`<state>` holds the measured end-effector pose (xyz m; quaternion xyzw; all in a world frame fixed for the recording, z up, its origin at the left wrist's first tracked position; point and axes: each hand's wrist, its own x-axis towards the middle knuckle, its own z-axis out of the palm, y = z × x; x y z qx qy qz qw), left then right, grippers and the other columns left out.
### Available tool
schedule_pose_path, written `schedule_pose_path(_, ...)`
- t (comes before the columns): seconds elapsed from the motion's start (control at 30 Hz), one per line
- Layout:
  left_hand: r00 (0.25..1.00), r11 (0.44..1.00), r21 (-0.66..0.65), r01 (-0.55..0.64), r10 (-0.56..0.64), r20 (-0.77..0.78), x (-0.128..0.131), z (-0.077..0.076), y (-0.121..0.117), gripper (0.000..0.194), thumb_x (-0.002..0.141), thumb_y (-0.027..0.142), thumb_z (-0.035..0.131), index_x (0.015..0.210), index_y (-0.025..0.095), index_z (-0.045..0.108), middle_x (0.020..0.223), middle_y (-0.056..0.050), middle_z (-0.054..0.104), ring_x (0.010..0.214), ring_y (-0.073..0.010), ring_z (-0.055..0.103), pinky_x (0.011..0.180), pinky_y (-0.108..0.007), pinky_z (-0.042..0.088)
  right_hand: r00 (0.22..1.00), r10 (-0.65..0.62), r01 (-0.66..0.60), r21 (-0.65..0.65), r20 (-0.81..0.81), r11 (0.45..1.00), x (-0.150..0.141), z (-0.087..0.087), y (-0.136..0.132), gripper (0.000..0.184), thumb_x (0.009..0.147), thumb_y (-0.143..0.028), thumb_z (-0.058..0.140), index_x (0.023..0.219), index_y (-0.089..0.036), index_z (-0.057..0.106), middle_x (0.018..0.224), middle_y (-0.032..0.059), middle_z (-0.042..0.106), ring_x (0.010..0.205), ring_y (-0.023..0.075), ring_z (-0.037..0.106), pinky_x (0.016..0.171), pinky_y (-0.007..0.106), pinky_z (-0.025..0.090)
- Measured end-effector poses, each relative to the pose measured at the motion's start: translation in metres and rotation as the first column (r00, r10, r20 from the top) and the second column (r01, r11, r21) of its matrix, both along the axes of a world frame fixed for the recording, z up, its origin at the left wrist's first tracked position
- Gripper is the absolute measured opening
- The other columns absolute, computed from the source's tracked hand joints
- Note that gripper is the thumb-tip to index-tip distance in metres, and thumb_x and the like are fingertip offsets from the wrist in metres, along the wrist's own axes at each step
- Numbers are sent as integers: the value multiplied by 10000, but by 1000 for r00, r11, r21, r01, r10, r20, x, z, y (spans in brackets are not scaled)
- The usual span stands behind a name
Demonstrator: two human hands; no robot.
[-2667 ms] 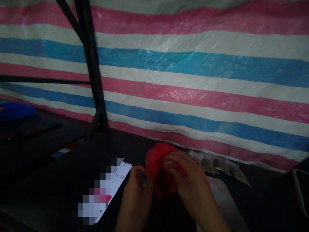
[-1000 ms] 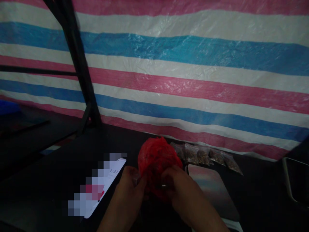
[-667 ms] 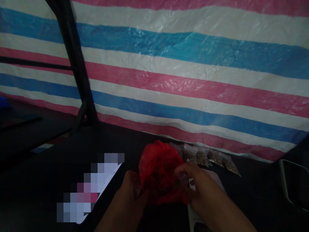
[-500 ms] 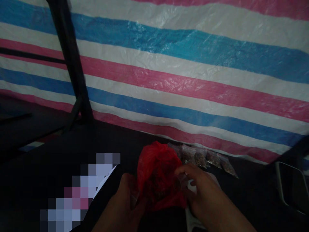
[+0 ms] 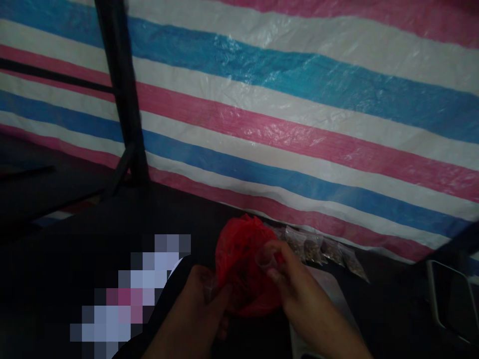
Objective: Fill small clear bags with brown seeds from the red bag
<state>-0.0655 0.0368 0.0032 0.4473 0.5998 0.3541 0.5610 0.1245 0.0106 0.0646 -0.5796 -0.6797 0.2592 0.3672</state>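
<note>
A crumpled red plastic bag (image 5: 239, 264) sits on the dark table (image 5: 175, 214) between my hands. My left hand (image 5: 202, 304) pinches the bag's left edge with closed fingers. My right hand (image 5: 292, 289) is at the bag's right side, its fingers pinched on a small clear thing (image 5: 266, 258) that I cannot make out, at the bag's mouth. What is inside the bag is hidden in the dim light.
Several small clear packets of brownish bits (image 5: 318, 249) lie in a row at the foot of a striped pink, white and blue tarp (image 5: 284, 114). A grey flat scale (image 5: 329, 289) lies under my right hand. A blurred phone (image 5: 127, 299) lies left. A dark frame post (image 5: 119, 89) stands at back left.
My right hand has risen from the bag's lower right to its top edge, fingers pinched. The left hand has stayed on the bag. The view has drifted slightly.
</note>
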Motion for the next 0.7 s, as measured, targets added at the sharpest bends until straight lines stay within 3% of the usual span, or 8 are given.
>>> schedule_pose_path(0.17,970,987,-57,148,-134,202,-2,12,-4,299,944,558,566,962,271,486,526,86,615,471,-190,650,491,-285,484,999,34,-31,123,-23,992,-9,55,9,269,1052,-221,467,1291,-298,562,1284,39,702,1146,183,690,991,318,537)
schedule_pose_path(0.27,951,981,-25,195,-183,249,-5,15,-7,316,952,584,550,927,277,478,581,83,622,507,-180,655,504,-284,490,989,128,-135,95,80,986,-14,76,15,293,1058,-196,488,1315,-309,571,1266,23,714,1113,172,700,988,318,533)
schedule_pose_path(0.33,950,978,-3,211,-204,238,-7,16,-10,275,965,542,548,937,278,475,600,83,623,524,-171,644,520,-279,490,979,168,-178,73,119,981,-16,80,16,302,1047,-154,489,1286,-304,596,1250,13,716,1096,165,702,978,308,533)
schedule_pose_path(0.5,940,957,4,290,-286,188,-13,22,-15,245,998,512,493,989,268,517,628,67,628,554,-170,641,531,-273,484,988,139,-144,87,69,986,-17,75,9,275,1036,-136,503,1224,-298,622,1199,-3,723,1066,158,703,947,287,529)
schedule_pose_path(0.7,970,970,-7,243,-243,33,-17,32,-15,197,1010,427,471,957,246,526,649,53,621,567,-156,639,516,-233,474,979,198,-195,-63,48,979,-12,67,2,273,1019,-120,529,1197,-293,643,1157,-13,731,1090,162,691,970,289,502)
